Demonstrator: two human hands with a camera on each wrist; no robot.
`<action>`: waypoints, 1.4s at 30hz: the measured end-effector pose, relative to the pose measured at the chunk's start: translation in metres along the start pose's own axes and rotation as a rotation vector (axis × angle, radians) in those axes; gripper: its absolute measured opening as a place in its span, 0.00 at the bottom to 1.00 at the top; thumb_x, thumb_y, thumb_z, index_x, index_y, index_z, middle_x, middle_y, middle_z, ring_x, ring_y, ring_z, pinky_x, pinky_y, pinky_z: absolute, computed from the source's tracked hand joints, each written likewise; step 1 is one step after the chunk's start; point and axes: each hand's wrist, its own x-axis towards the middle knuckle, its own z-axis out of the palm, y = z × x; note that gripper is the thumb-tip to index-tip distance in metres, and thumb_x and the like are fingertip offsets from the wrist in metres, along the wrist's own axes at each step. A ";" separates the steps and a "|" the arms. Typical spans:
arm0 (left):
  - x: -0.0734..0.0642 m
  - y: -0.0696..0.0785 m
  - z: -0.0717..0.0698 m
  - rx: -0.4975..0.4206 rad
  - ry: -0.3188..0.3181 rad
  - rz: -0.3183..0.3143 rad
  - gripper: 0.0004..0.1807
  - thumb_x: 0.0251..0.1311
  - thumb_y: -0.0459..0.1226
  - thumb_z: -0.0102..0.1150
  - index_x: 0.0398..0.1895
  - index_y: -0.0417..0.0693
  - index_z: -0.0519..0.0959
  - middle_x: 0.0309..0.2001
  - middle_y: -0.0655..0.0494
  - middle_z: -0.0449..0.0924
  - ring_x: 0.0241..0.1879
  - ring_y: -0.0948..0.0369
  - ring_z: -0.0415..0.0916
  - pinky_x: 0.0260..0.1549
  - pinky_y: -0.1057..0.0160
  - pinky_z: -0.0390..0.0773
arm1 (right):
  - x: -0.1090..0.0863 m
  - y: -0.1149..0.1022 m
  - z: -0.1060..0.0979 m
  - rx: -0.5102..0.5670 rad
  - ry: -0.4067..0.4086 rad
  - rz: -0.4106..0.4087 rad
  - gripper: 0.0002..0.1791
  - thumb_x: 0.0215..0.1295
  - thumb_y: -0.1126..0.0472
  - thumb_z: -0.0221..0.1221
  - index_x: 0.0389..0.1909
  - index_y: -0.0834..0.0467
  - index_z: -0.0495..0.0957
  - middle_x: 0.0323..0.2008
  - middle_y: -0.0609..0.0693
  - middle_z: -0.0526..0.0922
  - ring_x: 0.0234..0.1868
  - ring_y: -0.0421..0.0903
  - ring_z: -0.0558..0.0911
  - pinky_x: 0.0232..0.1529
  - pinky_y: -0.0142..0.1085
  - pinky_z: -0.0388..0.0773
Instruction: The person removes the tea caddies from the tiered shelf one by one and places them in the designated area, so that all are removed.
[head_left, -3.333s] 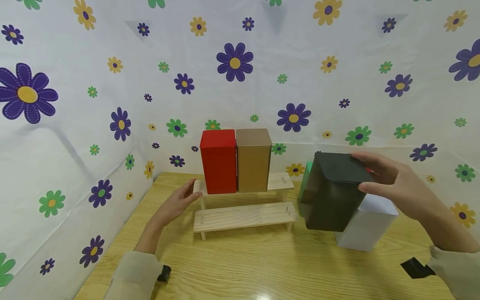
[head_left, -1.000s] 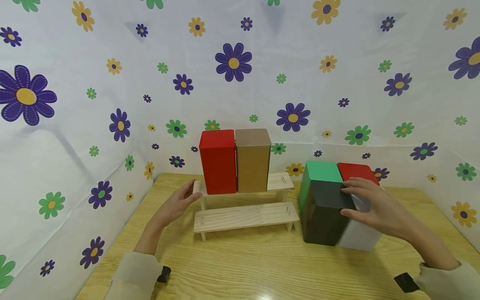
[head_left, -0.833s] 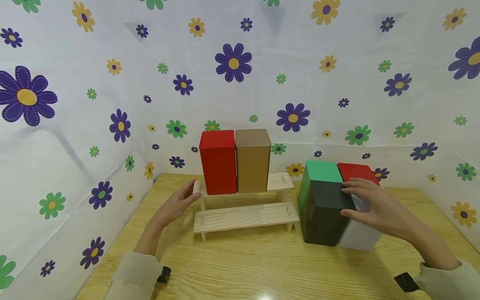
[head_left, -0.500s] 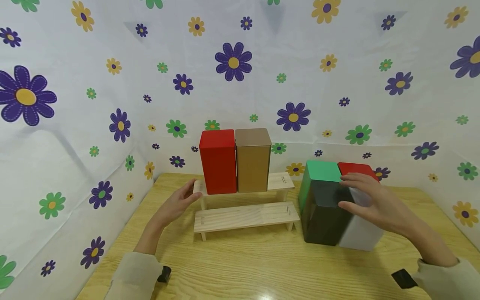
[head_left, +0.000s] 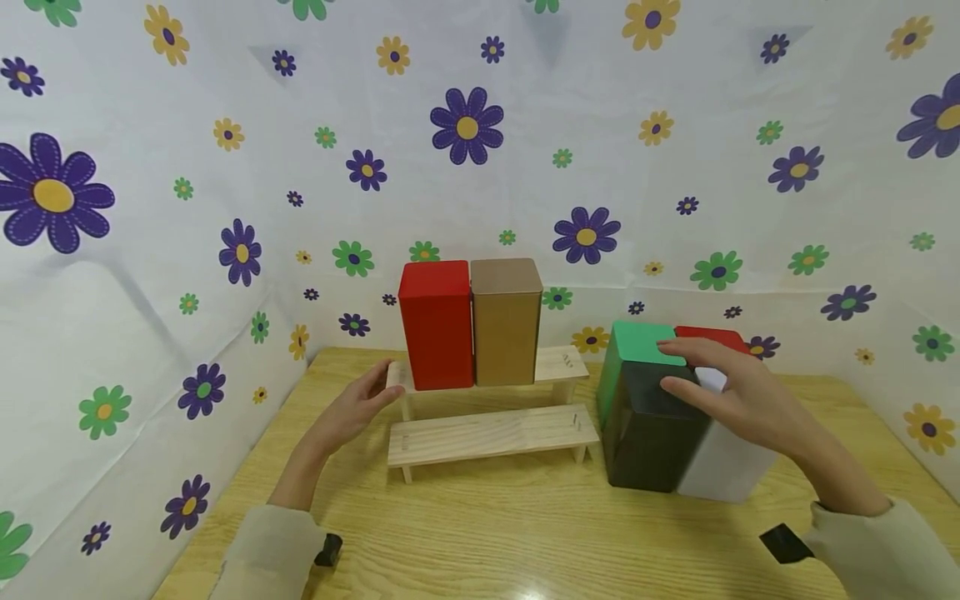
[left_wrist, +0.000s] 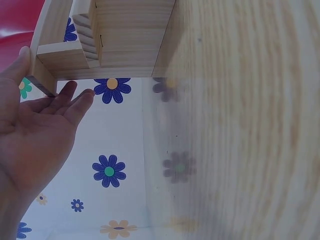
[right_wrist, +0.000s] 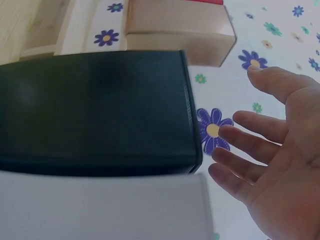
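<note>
My left hand (head_left: 348, 414) holds the left end of the upper board of a two-step wooden rack (head_left: 487, 435); in the left wrist view, thumb and fingers lie on opposite sides of that board (left_wrist: 44, 77). A red box (head_left: 437, 337) and a gold box (head_left: 507, 337) stand side by side on the upper step. To the right, a black box (head_left: 654, 446) stands upright on the table. My right hand (head_left: 738, 400) hovers by its top, fingers spread and holding nothing; the right wrist view shows a gap between the fingers and the black box (right_wrist: 100, 110).
Beside the black box stands a white box (head_left: 727, 458), partly covered by my right hand. Behind them are a green box (head_left: 648, 340) and a second red box (head_left: 716, 335). A flower-printed cloth (head_left: 525, 183) rises behind the wooden table (head_left: 465, 533).
The black box, earlier raised in my right hand, came down onto the table in front of the green box. My right hand let go and shifted up and left. The left hand stayed put.
</note>
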 end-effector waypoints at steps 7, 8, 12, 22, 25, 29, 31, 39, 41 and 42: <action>-0.001 0.001 0.000 0.013 0.007 -0.009 0.45 0.79 0.49 0.51 0.83 0.35 0.41 0.81 0.35 0.45 0.80 0.41 0.45 0.75 0.43 0.53 | 0.012 -0.011 -0.004 0.077 -0.054 0.052 0.25 0.73 0.59 0.65 0.69 0.55 0.77 0.68 0.58 0.76 0.58 0.59 0.82 0.52 0.31 0.78; -0.001 0.001 0.000 0.011 0.007 -0.009 0.45 0.79 0.49 0.51 0.83 0.35 0.41 0.81 0.35 0.45 0.80 0.40 0.45 0.75 0.42 0.53 | 0.014 -0.012 -0.004 0.081 -0.060 0.056 0.24 0.73 0.58 0.64 0.69 0.54 0.77 0.68 0.57 0.76 0.57 0.57 0.83 0.52 0.31 0.78; -0.002 0.001 0.000 0.002 0.001 -0.004 0.45 0.79 0.49 0.51 0.83 0.35 0.41 0.81 0.35 0.47 0.79 0.40 0.47 0.74 0.42 0.54 | 0.022 -0.017 -0.004 0.114 -0.085 0.050 0.23 0.76 0.58 0.62 0.69 0.50 0.77 0.68 0.53 0.76 0.56 0.51 0.84 0.51 0.33 0.79; -0.001 -0.001 0.000 0.001 -0.002 0.010 0.44 0.79 0.49 0.51 0.83 0.36 0.41 0.79 0.35 0.52 0.78 0.40 0.52 0.73 0.42 0.57 | 0.046 -0.031 0.001 0.246 -0.148 0.086 0.24 0.76 0.55 0.61 0.70 0.55 0.75 0.69 0.53 0.76 0.60 0.52 0.82 0.54 0.24 0.75; -0.001 -0.001 0.000 -0.003 -0.006 0.014 0.44 0.79 0.49 0.51 0.83 0.36 0.41 0.79 0.35 0.52 0.78 0.40 0.52 0.73 0.42 0.57 | 0.052 -0.034 0.004 0.282 -0.156 0.077 0.24 0.76 0.57 0.61 0.70 0.58 0.75 0.68 0.54 0.76 0.60 0.53 0.82 0.54 0.25 0.76; 0.000 -0.001 0.000 -0.006 -0.009 0.015 0.45 0.79 0.49 0.51 0.83 0.35 0.41 0.79 0.35 0.52 0.78 0.40 0.53 0.73 0.43 0.58 | 0.060 -0.039 0.005 0.286 -0.158 0.072 0.25 0.76 0.57 0.61 0.69 0.60 0.75 0.68 0.56 0.76 0.61 0.55 0.81 0.55 0.29 0.79; 0.000 -0.001 0.000 -0.002 -0.006 0.009 0.45 0.79 0.50 0.51 0.83 0.36 0.41 0.79 0.35 0.53 0.77 0.41 0.53 0.73 0.43 0.58 | 0.065 -0.042 0.005 0.281 -0.157 0.074 0.25 0.76 0.56 0.61 0.69 0.61 0.74 0.68 0.57 0.76 0.62 0.57 0.81 0.56 0.37 0.82; -0.001 -0.002 -0.001 -0.004 -0.011 0.009 0.45 0.79 0.49 0.51 0.83 0.35 0.41 0.80 0.35 0.51 0.78 0.40 0.51 0.73 0.42 0.56 | 0.084 -0.041 0.009 0.289 -0.134 0.078 0.28 0.76 0.53 0.61 0.72 0.59 0.72 0.70 0.57 0.74 0.65 0.59 0.79 0.60 0.58 0.78; -0.001 0.000 -0.001 -0.002 -0.013 0.010 0.45 0.80 0.49 0.51 0.83 0.34 0.40 0.80 0.34 0.50 0.78 0.40 0.50 0.73 0.42 0.56 | 0.088 -0.040 0.013 0.294 -0.127 0.079 0.30 0.76 0.52 0.61 0.73 0.58 0.71 0.70 0.57 0.74 0.66 0.59 0.78 0.60 0.58 0.78; -0.001 0.000 0.000 -0.002 -0.013 0.010 0.45 0.80 0.49 0.51 0.83 0.34 0.40 0.80 0.34 0.50 0.78 0.40 0.50 0.73 0.42 0.56 | 0.089 -0.040 0.014 0.306 -0.127 0.084 0.30 0.76 0.52 0.61 0.73 0.58 0.70 0.71 0.56 0.73 0.67 0.59 0.77 0.60 0.58 0.78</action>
